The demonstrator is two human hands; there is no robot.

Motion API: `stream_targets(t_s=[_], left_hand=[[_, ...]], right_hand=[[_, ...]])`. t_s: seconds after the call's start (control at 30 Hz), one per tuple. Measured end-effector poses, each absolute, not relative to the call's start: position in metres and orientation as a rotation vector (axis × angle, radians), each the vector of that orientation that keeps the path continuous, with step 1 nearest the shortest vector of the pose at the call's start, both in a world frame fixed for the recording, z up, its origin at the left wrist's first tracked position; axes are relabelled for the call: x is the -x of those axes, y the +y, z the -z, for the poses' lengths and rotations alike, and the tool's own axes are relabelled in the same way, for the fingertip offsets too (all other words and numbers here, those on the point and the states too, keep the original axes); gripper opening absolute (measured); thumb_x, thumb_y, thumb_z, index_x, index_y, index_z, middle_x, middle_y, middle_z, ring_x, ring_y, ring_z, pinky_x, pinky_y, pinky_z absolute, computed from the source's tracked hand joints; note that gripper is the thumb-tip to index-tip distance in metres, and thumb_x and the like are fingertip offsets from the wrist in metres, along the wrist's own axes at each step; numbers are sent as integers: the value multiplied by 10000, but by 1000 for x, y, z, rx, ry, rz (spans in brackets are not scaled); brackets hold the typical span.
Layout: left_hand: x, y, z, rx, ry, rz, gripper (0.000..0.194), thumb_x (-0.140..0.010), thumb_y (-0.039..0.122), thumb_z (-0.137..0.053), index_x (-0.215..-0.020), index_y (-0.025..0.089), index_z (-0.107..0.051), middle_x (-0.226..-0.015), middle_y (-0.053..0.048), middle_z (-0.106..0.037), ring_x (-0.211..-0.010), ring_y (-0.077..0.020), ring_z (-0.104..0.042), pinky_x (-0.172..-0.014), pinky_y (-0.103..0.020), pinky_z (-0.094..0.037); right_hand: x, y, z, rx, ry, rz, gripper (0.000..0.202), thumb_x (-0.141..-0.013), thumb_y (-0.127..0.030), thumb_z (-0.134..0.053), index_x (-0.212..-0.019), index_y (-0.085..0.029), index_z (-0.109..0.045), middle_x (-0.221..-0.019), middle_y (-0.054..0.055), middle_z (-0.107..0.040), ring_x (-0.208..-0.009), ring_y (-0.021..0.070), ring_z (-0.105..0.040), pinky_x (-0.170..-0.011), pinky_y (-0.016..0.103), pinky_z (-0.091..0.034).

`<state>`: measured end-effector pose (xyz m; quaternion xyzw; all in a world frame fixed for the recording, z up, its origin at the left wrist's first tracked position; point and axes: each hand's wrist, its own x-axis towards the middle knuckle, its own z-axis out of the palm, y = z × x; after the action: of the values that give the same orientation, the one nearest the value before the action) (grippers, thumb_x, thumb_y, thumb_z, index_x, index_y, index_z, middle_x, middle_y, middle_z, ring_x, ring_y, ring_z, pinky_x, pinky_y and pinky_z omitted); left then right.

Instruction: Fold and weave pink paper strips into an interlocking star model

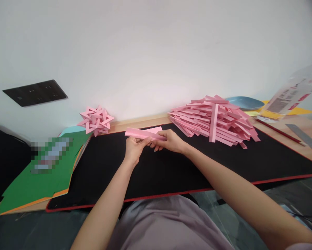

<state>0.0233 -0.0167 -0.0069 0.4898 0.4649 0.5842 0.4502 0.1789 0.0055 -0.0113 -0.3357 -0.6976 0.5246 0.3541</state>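
Between my two hands is a pink paper strip (pixel 135 133), held above the black mat with a fold along its length. My left hand (pixel 135 149) pinches it from below, toward its left part. My right hand (pixel 169 140) grips its right part, fingers curled under and close to the left fingertips. A big pile of folded pink paper strips (pixel 197 119) lies to the right of my hands. To the left, against the wall, stands a pink star-shaped paper model (pixel 96 120) built from interlocked strips.
The black mat (pixel 98 180) has a red edge. Green paper sheets (pixel 41 187) lie at its left. At the right are a blue dish (pixel 246 103), a clear plastic bottle (pixel 288 92), a pencil (pixel 278 131) and a metal ruler (pixel 305 139). A dark socket panel (pixel 34 93) is on the wall.
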Motion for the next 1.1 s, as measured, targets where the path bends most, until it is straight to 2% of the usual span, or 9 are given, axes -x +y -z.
stream_targets(t_s=[0.27, 0.53, 0.77, 1.0, 1.1], left_hand=[[-22, -13, 11, -1199, 1174, -1505, 239, -496, 244, -785, -651, 103, -671, -595, -52, -661, -554, -168, -607, -593, -292, -485], [-21, -12, 11, -1152, 1154, -1558, 290, -462, 245, -800, -674, 106, -659, -602, -39, -660, -543, -150, -595, -611, -297, -482], [-20, -12, 11, -1128, 1124, -1596, 257, -494, 229, -786, -670, 109, -641, -612, -30, -657, -554, -129, -587, -618, -276, -473], [-18, -11, 9, -1094, 1183, -1600, 269, -515, 248, -772, -694, 90, -648, -586, -36, -638, -536, -127, -575, -541, -252, -449], [-18, -11, 9, -1090, 1189, -1605, 284, -511, 244, -772, -711, 85, -648, -587, -34, -636, -533, -123, -572, -511, -237, -440]], right_hand=[[-180, 9, 12, 800, -1795, -1432, 280, -756, -329, -608, -856, -67, -615, -883, 129, -687, -689, 158, -676, -596, 244, -553], [-181, 12, 18, 682, -1740, -1567, 258, -731, -201, -620, -965, -90, -620, -981, 115, -673, -875, 193, -660, -754, 318, -555], [-182, 11, 17, 582, -1743, -1624, 304, -732, -145, -596, -1030, -91, -571, -1040, 127, -648, -943, 196, -639, -844, 357, -516], [-184, 11, 15, 580, -1854, -1527, 373, -703, -65, -555, -1074, -91, -528, -1092, 146, -621, -904, 193, -652, -799, 323, -519], [-185, 12, 15, 592, -1848, -1542, 386, -707, -79, -554, -1090, -105, -521, -1104, 146, -617, -877, 190, -659, -740, 299, -532]])
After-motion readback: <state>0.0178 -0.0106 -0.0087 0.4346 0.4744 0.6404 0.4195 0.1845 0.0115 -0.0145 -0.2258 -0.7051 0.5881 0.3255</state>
